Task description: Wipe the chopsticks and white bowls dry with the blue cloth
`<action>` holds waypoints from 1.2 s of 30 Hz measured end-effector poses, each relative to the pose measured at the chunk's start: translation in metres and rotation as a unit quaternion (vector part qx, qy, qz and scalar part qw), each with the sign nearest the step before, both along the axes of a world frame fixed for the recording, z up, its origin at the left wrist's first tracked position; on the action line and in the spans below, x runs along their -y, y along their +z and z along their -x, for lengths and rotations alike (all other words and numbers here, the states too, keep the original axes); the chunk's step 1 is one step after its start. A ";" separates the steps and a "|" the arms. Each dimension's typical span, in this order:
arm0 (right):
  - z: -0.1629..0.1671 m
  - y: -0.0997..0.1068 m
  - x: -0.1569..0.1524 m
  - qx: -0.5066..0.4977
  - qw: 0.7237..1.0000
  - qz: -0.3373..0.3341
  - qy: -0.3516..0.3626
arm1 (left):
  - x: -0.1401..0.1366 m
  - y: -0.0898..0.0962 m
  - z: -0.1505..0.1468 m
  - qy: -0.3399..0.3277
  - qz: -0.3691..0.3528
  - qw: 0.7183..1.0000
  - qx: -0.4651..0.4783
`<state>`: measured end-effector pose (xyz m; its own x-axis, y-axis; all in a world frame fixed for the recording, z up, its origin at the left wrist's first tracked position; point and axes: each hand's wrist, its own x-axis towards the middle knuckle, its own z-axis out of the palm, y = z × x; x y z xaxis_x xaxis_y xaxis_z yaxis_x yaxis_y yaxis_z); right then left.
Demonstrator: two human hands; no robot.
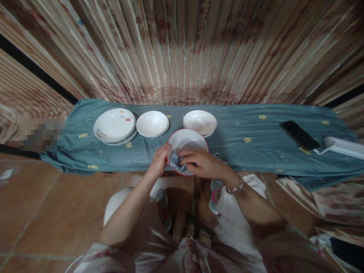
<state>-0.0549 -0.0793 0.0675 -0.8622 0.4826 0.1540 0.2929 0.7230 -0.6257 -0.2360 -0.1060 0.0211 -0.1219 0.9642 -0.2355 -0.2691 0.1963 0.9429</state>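
A white bowl with a red rim (193,137) is tilted up over the front edge of the cloth-covered table. My left hand (160,162) grips its left side, thumb over the rim. Inside the bowl my right hand (200,163) presses a bluish-grey cloth (176,162) against the lower left of the inner wall; its fingers are closed on the cloth and partly hide it. Just behind stand white bowls (200,120), stacked. More stacked white bowls (152,123) are to the left, beside a stack of floral plates (115,125).
A teal patterned tablecloth (250,125) covers the long narrow table. On its right lie a black phone (299,135) and a white object (347,147) at the edge. A pleated curtain (182,57) hangs behind. Tiled floor (68,204) shows in front.
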 end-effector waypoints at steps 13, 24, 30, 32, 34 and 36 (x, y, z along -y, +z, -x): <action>-0.009 0.000 0.000 0.161 0.971 -0.097 -0.146 | -0.002 -0.001 0.004 0.010 -0.025 1.000 -0.012; -0.004 -0.018 -0.011 0.028 0.943 -0.188 -0.272 | -0.003 -0.004 0.003 0.018 0.000 1.000 0.017; 0.001 -0.022 -0.017 -0.032 0.939 -0.152 -0.307 | -0.002 -0.003 -0.001 0.009 0.019 0.999 0.030; 0.002 -0.024 -0.019 -0.035 0.940 -0.145 -0.307 | -0.001 -0.003 -0.002 0.001 0.021 0.999 0.026; 0.003 -0.026 -0.020 -0.034 0.944 -0.143 -0.296 | -0.001 -0.004 -0.003 -0.008 0.020 1.000 0.022; 0.003 -0.027 -0.021 -0.036 0.948 -0.147 -0.281 | 0.000 -0.004 -0.004 -0.015 0.016 1.000 0.023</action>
<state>-0.0584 -0.0580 0.0401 -0.4633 0.7895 0.4026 0.6480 0.6117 -0.4539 -0.2316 -0.1057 0.0169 -0.0825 0.9590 -0.2710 -0.3051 0.2345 0.9230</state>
